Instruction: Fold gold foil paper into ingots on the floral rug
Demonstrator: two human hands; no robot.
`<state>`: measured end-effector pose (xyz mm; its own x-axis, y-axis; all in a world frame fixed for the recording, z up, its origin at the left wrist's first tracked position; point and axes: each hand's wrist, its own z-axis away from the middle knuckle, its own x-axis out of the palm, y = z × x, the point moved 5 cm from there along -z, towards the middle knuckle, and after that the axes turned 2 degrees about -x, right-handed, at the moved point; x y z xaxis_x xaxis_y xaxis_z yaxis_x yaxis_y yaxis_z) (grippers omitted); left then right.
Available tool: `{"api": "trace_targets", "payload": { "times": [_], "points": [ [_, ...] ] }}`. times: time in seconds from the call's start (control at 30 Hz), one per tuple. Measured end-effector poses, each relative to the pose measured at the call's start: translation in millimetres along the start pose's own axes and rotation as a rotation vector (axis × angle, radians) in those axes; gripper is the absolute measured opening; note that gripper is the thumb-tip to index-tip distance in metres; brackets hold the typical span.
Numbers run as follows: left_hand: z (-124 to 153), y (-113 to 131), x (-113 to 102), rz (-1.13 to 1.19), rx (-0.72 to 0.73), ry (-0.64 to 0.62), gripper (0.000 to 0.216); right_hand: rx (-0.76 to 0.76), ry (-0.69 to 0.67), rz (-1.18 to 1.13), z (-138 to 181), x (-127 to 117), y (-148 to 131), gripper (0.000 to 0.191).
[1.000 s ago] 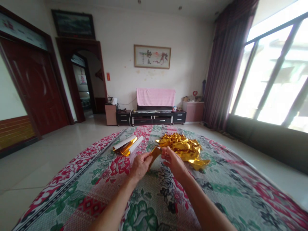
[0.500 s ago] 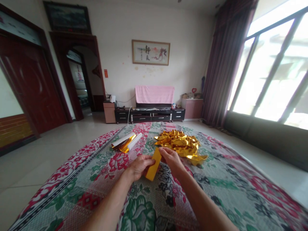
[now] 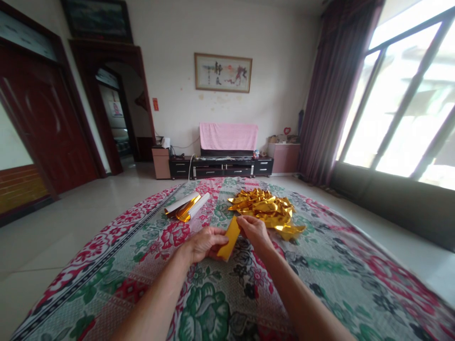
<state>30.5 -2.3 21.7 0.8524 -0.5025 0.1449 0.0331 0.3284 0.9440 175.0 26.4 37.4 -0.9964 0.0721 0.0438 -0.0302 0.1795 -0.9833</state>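
Note:
A folded strip of yellow-gold paper point(image 3: 229, 240) is held tilted between both hands above the patterned cloth. My left hand point(image 3: 207, 242) grips its left edge low down, thumb on the front face and fingers behind. Its top right corner is pinched by my right hand point(image 3: 253, 231); the fingertips partly hide that corner. Just beyond the right hand lies a heap of folded gold foil pieces point(image 3: 265, 206). Farther off to the left are curled gold foil sheets with white backs point(image 3: 187, 206).
A large floral cloth point(image 3: 149, 279) covers the round surface under my hands. Past its far edge stands a low black cabinet point(image 3: 223, 169) with a pink towel point(image 3: 228, 137) draped over something on top. A tall window point(image 3: 405, 104) and purple curtain point(image 3: 329, 94) are on the right.
The view has tipped down slightly. Both hands still hold the yellow-gold paper, its lower end now turned a little and showing shorter. The foil heap and sheets lie as before.

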Motion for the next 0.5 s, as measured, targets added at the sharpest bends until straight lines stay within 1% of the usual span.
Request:
{"api": "trace_targets", "payload": {
  "times": [0.13, 0.27, 0.37, 0.43, 0.5],
  "points": [
    [0, 2, -5, 0.012, 0.004, 0.057, 0.048, 0.026, -0.012, -0.037, -1, -2, 1, 0.029],
    [-2, 4, -17, 0.088, 0.091, 0.148, 0.048, 0.095, -0.008, -0.056, -1, -4, 4, 0.027],
    [-2, 6, -24, 0.180, 0.169, 0.198, 0.039, 0.118, -0.010, -0.092, -1, -4, 5, 0.035],
    [-2, 7, -27, 0.229, 0.176, 0.211, 0.029, 0.108, -0.061, -0.106, -1, -3, 4, 0.041],
    [-1, 7, -27, 0.268, 0.153, 0.204, 0.020, 0.089, -0.135, -0.104, 0, -1, 1, 0.041]
  ]
}}
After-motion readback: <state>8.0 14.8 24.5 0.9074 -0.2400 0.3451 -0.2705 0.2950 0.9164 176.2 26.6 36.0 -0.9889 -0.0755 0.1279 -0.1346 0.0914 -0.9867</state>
